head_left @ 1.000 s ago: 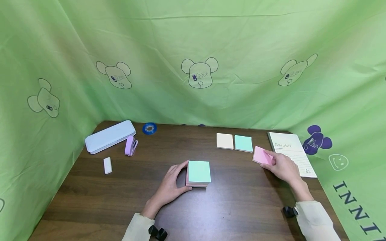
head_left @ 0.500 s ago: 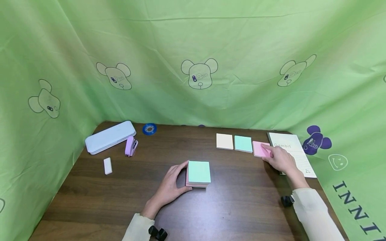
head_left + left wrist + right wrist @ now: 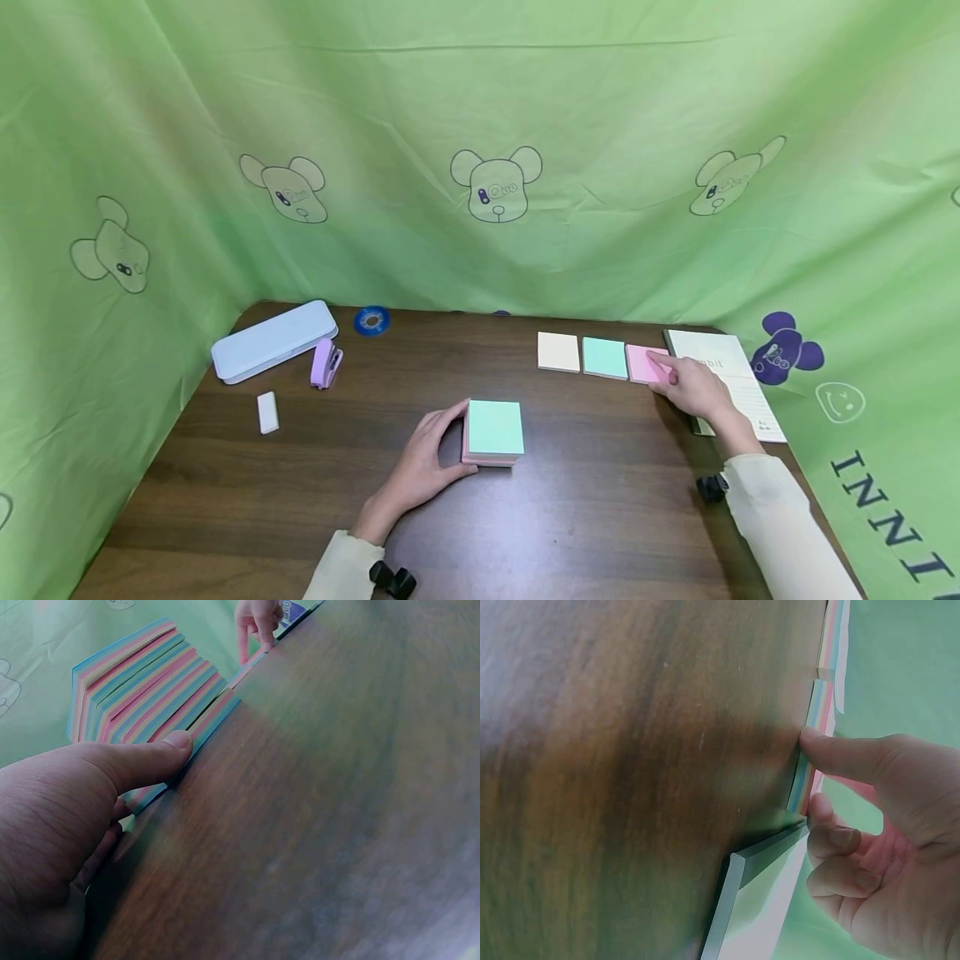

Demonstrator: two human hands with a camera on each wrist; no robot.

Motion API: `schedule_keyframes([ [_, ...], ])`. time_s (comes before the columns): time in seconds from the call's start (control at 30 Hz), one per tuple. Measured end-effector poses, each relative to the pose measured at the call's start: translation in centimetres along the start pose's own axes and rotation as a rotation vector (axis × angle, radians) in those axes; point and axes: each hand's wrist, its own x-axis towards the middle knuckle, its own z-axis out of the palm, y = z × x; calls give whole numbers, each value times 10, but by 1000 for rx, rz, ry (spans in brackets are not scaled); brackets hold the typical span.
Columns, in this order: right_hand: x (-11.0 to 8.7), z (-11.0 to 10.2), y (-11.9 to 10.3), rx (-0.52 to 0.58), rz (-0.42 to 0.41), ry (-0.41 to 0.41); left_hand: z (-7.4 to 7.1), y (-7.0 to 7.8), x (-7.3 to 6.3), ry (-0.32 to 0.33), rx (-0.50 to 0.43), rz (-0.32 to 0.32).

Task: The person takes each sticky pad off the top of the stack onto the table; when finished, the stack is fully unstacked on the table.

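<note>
My left hand [image 3: 422, 462] holds the left side of a thick stack of sticky notes [image 3: 495, 429], mint on top. In the left wrist view, its thumb lies on the edge of the striped stack [image 3: 150, 686], low down. My right hand [image 3: 697, 390] is at the back right on a pink sticky note pad [image 3: 640, 367], index finger on top. The right wrist view has the thumb against the pad's layered edge [image 3: 819, 712] and the other fingers curled. Left of the pink pad, in one row, lie a mint pad [image 3: 604, 357] and a cream pad [image 3: 558, 352].
A white notebook [image 3: 746, 400] lies partly under my right hand at the right edge. At the left are a pale blue pencil case [image 3: 273, 340], a purple stapler [image 3: 326, 364], a white eraser [image 3: 267, 412] and a blue tape roll [image 3: 372, 321]. Green cloth surrounds the table.
My right hand has moved the pink pad back and left, from tilted to flat and in line beside the mint pad. My left hand and the stack stay put.
</note>
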Motion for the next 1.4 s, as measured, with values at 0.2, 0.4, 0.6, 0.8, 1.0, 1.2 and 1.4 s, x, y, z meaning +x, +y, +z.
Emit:
schedule_keyframes([
  [0.2,-6,-2,-13,-23,34,-20,0,0,0,0,-7,-10],
  [0.4,-19,1,-22,20,27,50,-1,0,0,-6,-4,-6],
  [0.6,-34,9,-49,101,-11,141,-1,-1,0,-6,8,3],
  [0.8,-43,24,-79,137,-36,166,-1,-1,0,-5,-2,-6],
  [1.0,-52,36,-104,171,-57,187,1,-1,0,-4,-8,-14],
  [1.2,-58,46,-126,208,-128,216,0,-1,-1,-5,-12,-6],
  [1.4,-59,53,-150,255,-197,211,0,-2,-1,-6,-16,2],
])
